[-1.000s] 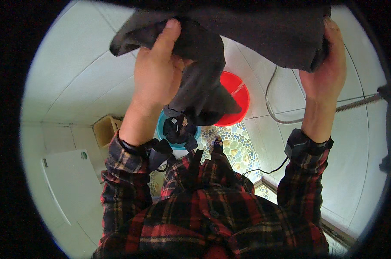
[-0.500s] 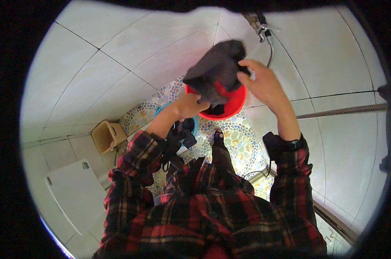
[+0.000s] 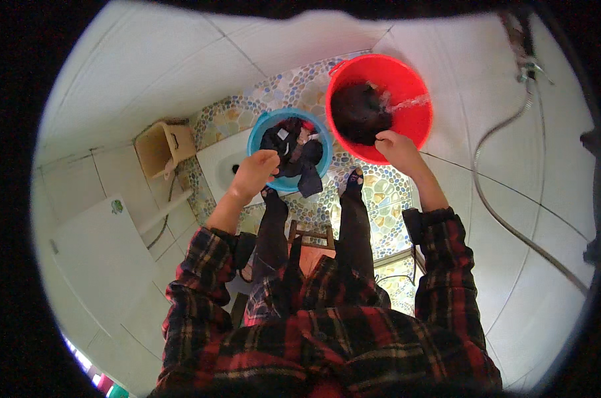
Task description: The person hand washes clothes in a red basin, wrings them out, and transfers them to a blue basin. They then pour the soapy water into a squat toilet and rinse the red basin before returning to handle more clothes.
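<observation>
A dark garment [image 3: 359, 114] lies bunched inside the red bucket [image 3: 417, 126], with a stream of water [image 3: 410, 103] running in over it. My right hand [image 3: 397, 149] is at the bucket's near rim, fingers curled and fingertips close to the garment's edge; whether they grip it is hidden. My left hand [image 3: 255, 174] is closed above the left rim of the blue basin [image 3: 255, 139], with nothing showing in its fingers. Dark clothes [image 3: 306, 156] fill that basin, and one piece hangs over its near rim.
A metal shower hose [image 3: 481, 172] hangs from a tap [image 3: 531, 68] on the right wall. The basin stands by a white squat toilet [image 3: 215, 159]. A beige bin [image 3: 156, 149] is at the left wall. Behind my feet stands a small wooden stool [image 3: 312, 233].
The dark garment both hands held up over the bucket is now down inside it. My hands have come lower and nearer, and the view has shifted. Water now shows running into the bucket.
</observation>
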`<action>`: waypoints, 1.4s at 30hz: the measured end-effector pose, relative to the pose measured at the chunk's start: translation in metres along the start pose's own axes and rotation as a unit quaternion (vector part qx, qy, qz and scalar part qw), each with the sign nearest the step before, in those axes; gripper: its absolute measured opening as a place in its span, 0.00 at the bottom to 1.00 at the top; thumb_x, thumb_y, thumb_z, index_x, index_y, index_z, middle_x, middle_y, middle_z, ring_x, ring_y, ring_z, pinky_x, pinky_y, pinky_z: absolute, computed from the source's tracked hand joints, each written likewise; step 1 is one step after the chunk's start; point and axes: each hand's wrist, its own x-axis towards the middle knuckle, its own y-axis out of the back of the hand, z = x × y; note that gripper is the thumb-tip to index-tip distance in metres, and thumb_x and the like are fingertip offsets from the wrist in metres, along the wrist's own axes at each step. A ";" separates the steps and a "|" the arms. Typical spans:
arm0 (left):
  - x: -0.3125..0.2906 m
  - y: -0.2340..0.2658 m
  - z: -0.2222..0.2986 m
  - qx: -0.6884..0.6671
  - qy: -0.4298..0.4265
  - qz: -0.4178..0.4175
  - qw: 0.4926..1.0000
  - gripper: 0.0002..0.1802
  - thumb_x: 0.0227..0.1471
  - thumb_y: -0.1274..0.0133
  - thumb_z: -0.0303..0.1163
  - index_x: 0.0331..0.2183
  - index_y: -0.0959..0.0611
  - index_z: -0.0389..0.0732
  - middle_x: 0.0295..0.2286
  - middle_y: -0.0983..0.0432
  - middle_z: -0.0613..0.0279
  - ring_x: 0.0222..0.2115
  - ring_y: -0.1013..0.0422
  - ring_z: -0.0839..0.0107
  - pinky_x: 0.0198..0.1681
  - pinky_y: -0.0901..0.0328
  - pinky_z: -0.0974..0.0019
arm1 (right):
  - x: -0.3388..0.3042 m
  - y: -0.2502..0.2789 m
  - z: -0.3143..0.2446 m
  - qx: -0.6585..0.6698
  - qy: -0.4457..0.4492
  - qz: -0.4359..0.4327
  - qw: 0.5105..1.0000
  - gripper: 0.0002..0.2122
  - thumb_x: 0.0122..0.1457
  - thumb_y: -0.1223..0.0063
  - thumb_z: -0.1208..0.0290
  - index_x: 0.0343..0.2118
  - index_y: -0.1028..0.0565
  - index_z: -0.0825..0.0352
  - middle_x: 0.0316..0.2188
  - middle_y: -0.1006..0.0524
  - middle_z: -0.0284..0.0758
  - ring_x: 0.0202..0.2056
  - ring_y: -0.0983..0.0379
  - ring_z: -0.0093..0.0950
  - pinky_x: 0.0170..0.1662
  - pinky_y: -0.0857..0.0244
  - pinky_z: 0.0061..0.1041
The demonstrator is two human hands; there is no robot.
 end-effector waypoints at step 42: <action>0.096 0.019 -0.168 -0.539 0.104 -0.077 0.832 0.31 0.59 0.53 0.51 0.57 0.35 0.44 0.52 0.32 0.63 0.52 0.35 0.67 0.55 0.41 0.57 | 0.030 -0.249 -0.043 0.119 0.209 -0.168 0.956 0.27 0.42 0.39 0.79 0.49 0.31 0.65 0.43 0.30 0.38 0.44 0.31 0.35 0.46 0.36 0.28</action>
